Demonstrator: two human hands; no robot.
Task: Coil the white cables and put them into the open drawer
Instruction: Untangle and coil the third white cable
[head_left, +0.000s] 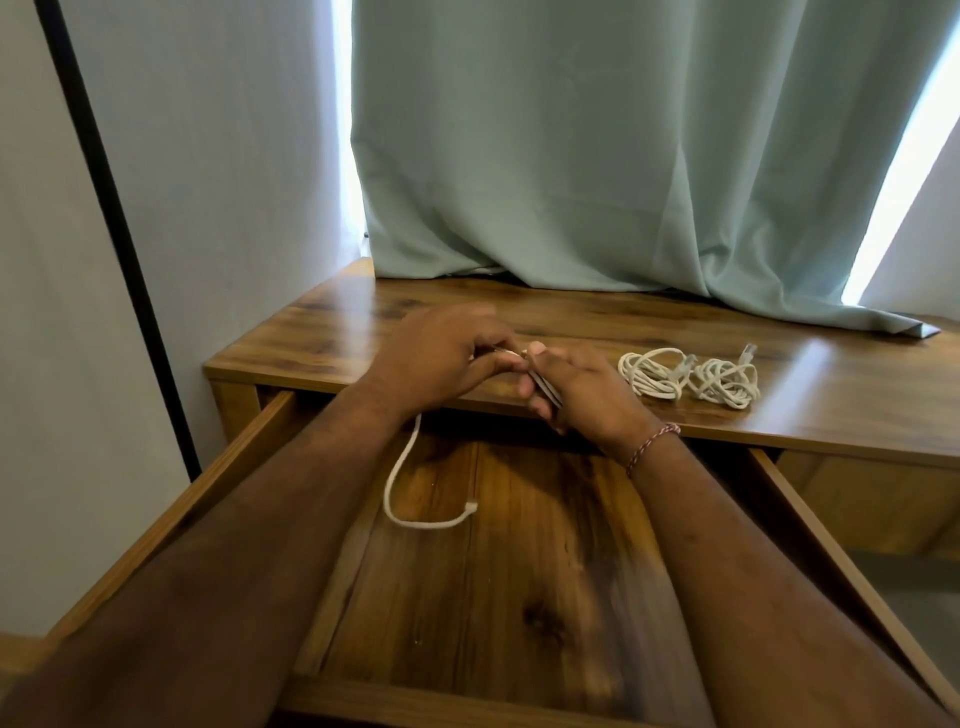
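Observation:
My left hand (441, 358) and my right hand (576, 389) meet above the desk's front edge, both closed on one white cable (400, 483). Its loose end hangs from under my left hand and curls in a loop over the open drawer (244, 457), the plug end pointing right. The part between my fingers is mostly hidden. Two coiled white cables (652, 376) (727, 384) lie side by side on the desk top, just right of my right hand.
The wooden desk (831, 395) stands against a pale wall on the left. A light green curtain (597, 156) hangs behind and drapes onto the desk's back edge. The drawer's wooden floor (519, 571) holds only the hanging cable end.

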